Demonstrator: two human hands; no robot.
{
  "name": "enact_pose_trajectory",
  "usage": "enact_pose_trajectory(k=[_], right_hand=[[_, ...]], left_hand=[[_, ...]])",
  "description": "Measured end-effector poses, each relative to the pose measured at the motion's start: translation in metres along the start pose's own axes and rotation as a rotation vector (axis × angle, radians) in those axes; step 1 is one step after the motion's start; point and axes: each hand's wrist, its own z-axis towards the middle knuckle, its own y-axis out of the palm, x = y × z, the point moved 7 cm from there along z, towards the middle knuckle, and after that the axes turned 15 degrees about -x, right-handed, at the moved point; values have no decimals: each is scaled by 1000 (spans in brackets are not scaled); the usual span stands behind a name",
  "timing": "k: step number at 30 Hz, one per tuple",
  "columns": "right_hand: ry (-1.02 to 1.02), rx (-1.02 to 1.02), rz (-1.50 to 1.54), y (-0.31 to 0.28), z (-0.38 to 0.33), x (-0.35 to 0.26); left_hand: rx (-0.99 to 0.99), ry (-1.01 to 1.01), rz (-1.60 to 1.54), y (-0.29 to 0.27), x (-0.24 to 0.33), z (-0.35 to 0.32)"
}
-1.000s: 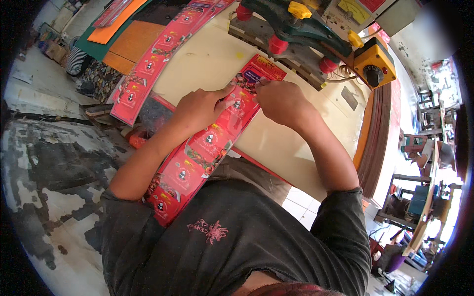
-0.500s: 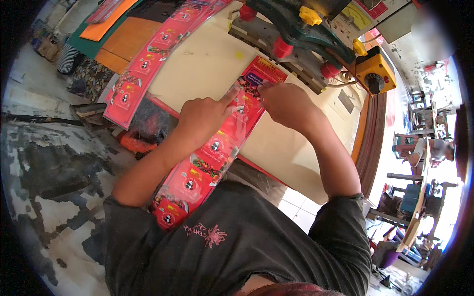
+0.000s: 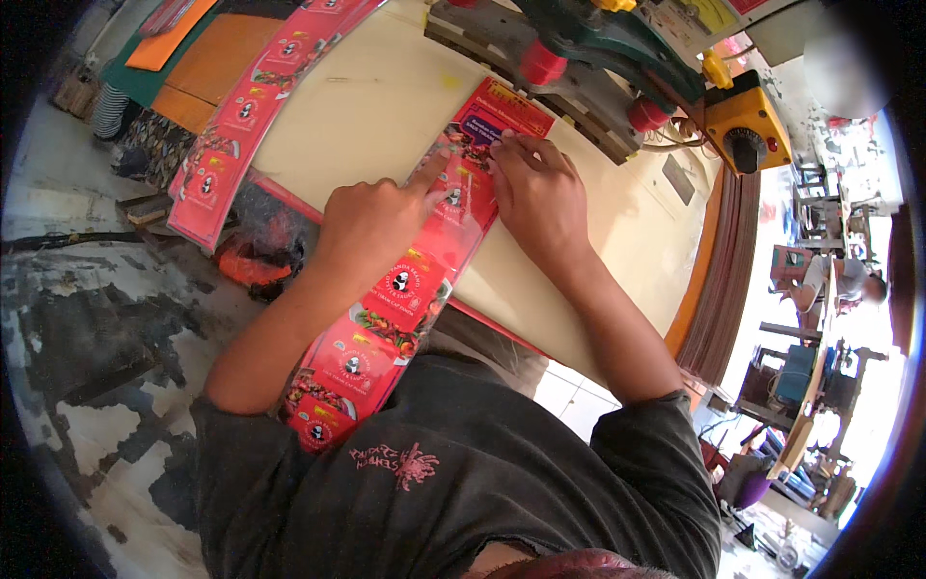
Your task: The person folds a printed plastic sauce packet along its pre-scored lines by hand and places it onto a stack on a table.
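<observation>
Strip (image 3: 400, 280), red, printed: one beneath the hands, aslant over cream table (image 3: 357, 106), near end against shirt (image 3: 463, 463); stacking beneath not discernible. Left hand (image 3: 371, 232): index outstretched on strip. Right hand (image 3: 540, 198): fingers curled at its right edge. Gripping: cannot tell, either hand. Step, judged: aligning or flattening; next move calls for light, even pressure. Outward: three red caps (image 3: 543, 63) on one machine (image 3: 598, 48), one yellow control box (image 3: 762, 96).
</observation>
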Motion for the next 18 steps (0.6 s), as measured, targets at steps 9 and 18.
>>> enact_pose_trajectory(k=[9,18], right_hand=[[44,-24,38,3,1,1],[30,-31,66,6,-1,4]], left_hand=[[60,43,-66,-4,-3,-2],[22,48,-99,-7,-3,-1]])
